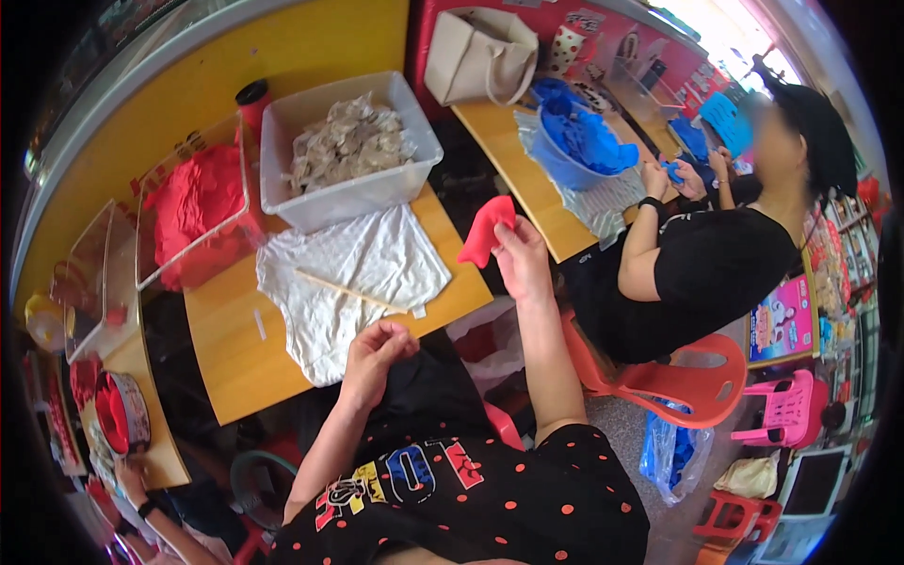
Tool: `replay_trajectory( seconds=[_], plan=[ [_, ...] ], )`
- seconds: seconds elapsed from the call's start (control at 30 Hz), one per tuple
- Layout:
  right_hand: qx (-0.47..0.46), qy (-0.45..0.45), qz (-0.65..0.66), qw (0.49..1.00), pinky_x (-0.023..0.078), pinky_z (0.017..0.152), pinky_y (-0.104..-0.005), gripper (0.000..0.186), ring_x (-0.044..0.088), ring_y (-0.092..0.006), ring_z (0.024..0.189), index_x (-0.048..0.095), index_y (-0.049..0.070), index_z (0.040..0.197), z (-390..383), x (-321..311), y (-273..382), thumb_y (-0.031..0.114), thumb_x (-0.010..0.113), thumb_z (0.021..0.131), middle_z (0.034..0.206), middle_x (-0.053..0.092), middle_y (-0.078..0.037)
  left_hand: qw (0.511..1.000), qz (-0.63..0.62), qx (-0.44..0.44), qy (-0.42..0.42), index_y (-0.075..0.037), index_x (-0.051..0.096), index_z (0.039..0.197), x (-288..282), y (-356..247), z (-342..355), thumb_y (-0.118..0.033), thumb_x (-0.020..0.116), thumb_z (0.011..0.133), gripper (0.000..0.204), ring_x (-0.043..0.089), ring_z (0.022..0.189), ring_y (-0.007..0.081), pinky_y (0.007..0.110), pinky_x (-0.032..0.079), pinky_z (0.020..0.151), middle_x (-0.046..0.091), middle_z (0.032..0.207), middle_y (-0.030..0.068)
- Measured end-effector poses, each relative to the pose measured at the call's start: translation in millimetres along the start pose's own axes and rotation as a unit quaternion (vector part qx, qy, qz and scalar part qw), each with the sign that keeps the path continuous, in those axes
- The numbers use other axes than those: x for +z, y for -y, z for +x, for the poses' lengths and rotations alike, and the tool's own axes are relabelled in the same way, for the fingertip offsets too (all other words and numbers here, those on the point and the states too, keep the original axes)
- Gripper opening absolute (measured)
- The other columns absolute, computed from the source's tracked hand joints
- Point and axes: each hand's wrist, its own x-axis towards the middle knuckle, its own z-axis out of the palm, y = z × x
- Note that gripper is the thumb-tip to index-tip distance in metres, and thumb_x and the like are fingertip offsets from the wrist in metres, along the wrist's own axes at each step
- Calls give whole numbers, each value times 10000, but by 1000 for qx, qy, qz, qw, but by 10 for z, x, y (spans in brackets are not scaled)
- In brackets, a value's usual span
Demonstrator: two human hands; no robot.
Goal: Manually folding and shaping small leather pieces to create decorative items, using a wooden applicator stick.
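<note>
My right hand is raised off the table's right edge and pinches a limp, red, soft flat piece between thumb and fingers. My left hand hovers at the table's near edge with thumb and fingertips drawn together; anything between them is too small to make out. Just beyond it, a white cloth is spread on the wooden table. Across the cloth lies a thin light-coloured stick.
Behind the cloth stands a translucent tub of greyish-beige pieces; left of it, a clear bin holds red pieces. A dark-lidded red cup is behind. On the right, a co-worker handles something blue beside a blue basin. Another person's hands show lower left.
</note>
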Motion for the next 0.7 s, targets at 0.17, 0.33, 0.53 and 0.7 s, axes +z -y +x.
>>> replay_trajectory(
  seconds=[0.17, 0.33, 0.53, 0.7],
  plan=[
    [69, 0, 12, 998, 476, 801, -261, 121, 610, -108, 853, 642, 22, 947, -636, 309, -494, 4, 656, 828, 912, 658, -31, 996, -61, 55, -45, -33, 527, 1130, 126, -44, 42, -151, 633, 876, 299, 569, 997, 148, 275, 481, 816, 594, 1070, 66],
    [146, 29, -46, 988, 477, 789, -233, 183, 600, -84, 840, 623, 0, 1017, -1014, 530, -610, 26, 658, 839, 919, 653, -33, 999, -20, 30, -21, -1, 584, 1069, 78, -47, -8, -121, 660, 859, 254, 612, 853, 128, 270, 500, 777, 642, 956, 69],
    [154, 95, -208, 961, 488, 726, -221, 200, 603, -83, 792, 625, -25, 999, -1010, 710, -426, 93, 674, 845, 903, 655, -39, 998, 39, 37, -35, 15, 623, 1024, -95, 10, -119, -87, 660, 855, 201, 606, 777, 105, 238, 489, 743, 659, 892, 56],
    [14, 67, -381, 922, 477, 671, -250, 159, 611, -123, 721, 645, -30, 881, -1103, 785, -460, 124, 660, 845, 816, 655, -99, 998, 10, 67, -13, 8, 615, 1021, -69, -1, -147, -99, 653, 863, 193, 592, 760, 93, 229, 479, 740, 648, 856, 31]
  ],
)
